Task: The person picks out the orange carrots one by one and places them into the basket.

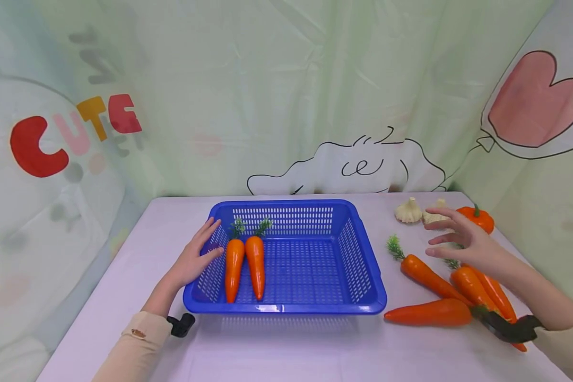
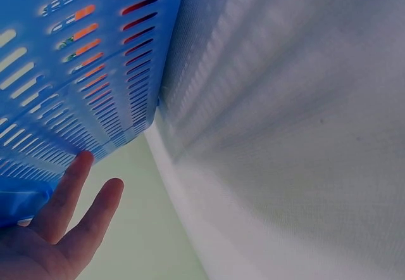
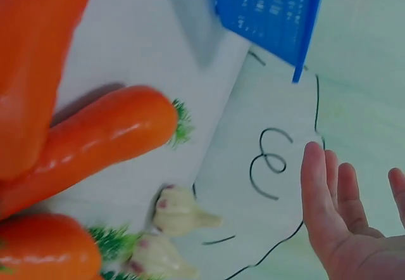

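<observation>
My left hand point(image 1: 193, 260) is at the left rim of the blue plastic basket point(image 1: 286, 309), its visible fingers fairly straight. In the left wrist view two of its fingers point(image 2: 95, 220) extend along the outside of the slotted wall; whether they press on it I cannot tell. Two carrots with green tops, a left one point(image 1: 234, 270) and a right one point(image 1: 255, 268), lie side by side inside the basket. My right hand point(image 1: 472, 244) hovers with spread, slightly bent fingers and holds nothing. Below it lie several carrots, among them a front one point(image 1: 430, 313) and a leafy-topped one point(image 1: 427, 276).
Two garlic bulbs, a left one point(image 1: 408, 211) and a partly covered right one point(image 1: 434, 216), sit at the back right. An orange pumpkin point(image 1: 479, 218) stands beside them. The white table point(image 1: 315, 350) ends at a printed curtain point(image 1: 286, 95) behind.
</observation>
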Tool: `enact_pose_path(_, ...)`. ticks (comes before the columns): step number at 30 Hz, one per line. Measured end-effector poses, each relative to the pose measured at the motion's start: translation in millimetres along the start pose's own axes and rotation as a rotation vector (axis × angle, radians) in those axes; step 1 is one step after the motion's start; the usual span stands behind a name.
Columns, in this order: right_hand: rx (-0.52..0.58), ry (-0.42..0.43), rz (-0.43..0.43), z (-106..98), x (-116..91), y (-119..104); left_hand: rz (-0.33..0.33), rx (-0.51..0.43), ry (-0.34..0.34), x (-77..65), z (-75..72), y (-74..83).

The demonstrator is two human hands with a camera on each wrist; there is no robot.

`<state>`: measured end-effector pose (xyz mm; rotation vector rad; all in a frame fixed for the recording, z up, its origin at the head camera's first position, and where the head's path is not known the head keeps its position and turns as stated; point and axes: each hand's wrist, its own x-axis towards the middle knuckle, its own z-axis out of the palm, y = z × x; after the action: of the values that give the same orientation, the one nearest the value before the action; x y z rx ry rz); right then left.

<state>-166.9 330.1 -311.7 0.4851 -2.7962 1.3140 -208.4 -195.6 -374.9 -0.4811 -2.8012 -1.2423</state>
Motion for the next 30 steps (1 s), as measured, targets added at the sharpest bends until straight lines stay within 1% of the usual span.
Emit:
enact_pose_path(7,-0.022,0.007,0.001,-14,-18,26,-0.007,-0.003,0.001,-0.7,-1.2,1.0)
enact_pose_path(9,-0.017,0.000,-0.024,-18,-22,33,-0.012,-0.002,0.003,-0.8,-1.3,1.2)
enact_pose_path(14,0.002,-0.016,-0.048,-26,-32,48,-0.021,-0.005,0.001,-0.3,-0.7,1.4)
enact_pose_path(20,-0.051,0.038,0.020,-31,-42,63,-0.023,-0.010,-0.001,-0.2,-0.4,0.8)
enact_pose_path(23,-0.070,0.065,0.035,-34,-46,68,-0.022,-0.010,-0.002,-0.1,-0.5,0.2)
enact_pose_path(26,-0.097,0.075,0.067,-35,-49,73,-0.021,-0.010,-0.003,0.0,-0.6,0.1)
enact_pose_path(30,-0.139,0.065,0.131,-37,-51,80,-0.023,-0.008,-0.003,0.0,-0.5,0.3)
